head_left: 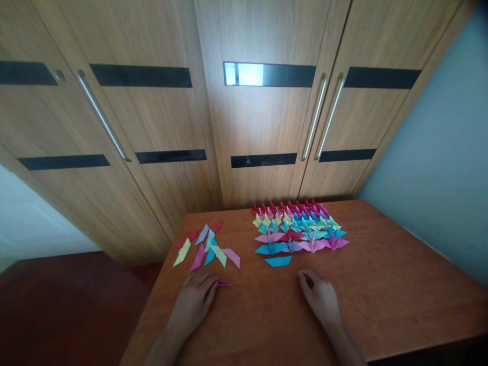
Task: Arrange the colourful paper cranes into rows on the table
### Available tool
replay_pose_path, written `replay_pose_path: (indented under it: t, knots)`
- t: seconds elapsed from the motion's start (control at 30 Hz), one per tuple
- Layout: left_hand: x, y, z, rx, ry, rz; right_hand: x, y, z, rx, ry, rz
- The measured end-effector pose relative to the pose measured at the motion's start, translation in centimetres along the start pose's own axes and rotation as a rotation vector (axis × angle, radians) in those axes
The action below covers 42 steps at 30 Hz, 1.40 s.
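My left hand rests on the table at the lower left, its thumb and fingers closed on a thin pink folded paper that sticks out to the right. On the right, my right hand is curled on the tabletop, thumb and fingertip together; nothing shows between them. A flat blue folded paper lies just beyond, between the two hands. Behind it stand rows of folded paper cranes in red, pink, yellow and blue. Flat folded papers in several colours, among them a yellow one, lie loosely beyond my left hand.
The brown wooden table has its far edge close to a wooden wardrobe with metal handles. A pale wall runs along the right. Dark floor shows at the left.
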<state>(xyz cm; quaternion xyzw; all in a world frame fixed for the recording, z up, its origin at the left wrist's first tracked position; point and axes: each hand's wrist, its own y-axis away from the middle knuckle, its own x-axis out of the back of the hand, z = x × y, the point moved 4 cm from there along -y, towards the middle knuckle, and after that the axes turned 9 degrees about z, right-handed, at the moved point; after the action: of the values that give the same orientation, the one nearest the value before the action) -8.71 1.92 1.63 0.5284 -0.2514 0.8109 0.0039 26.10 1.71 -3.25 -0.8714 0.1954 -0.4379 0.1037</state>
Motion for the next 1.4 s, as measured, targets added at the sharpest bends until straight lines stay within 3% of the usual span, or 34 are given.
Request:
replay_pose_path:
  t: [0.2, 0.3, 0.57, 0.7, 0.83, 1.07, 1.23, 1.4]
  knots:
    - [-0.1, 0.0, -0.3, 0.137, 0.103, 0.056, -0.1, -0.1, 0.3, -0.028, -0.011, -0.014]
    - [-0.1, -0.6, 0.7, 0.203, 0.202, 0.058, -0.2, 0.2, -0.5, -0.065, -0.091, -0.034]
    - [-2.2, -2.7, 7.9, 0.191, 0.468, -0.073, -2.5, 2.7, -7.8, -0.144, -0.654, -0.205]
    - [-3.2, -3.1, 10.6, 0.142, 0.547, -0.132, -3.3, 3.0, -8.8, -0.159, -0.738, -0.188]
    - [-4.3, -2.9, 11.1, 0.159, 0.662, -0.155, -2.7, 2.7, -8.2, -0.153, -0.715, -0.179]
    - [-6.8, -2.2, 9.8, 0.309, 0.781, -0.099, -2.1, 2.7, -6.4, -0.151, -0.626, -0.158]
    - [-7.1, -1.7, 8.3, 0.384, 0.703, -0.074, -1.6, 1.3, -2.6, -0.256, -0.598, -0.061]
    - [-6.6, -1.6, 7.8, 0.359, 0.626, -0.054, 0.8, -1.7, 1.6, -0.248, -0.326, 0.039]
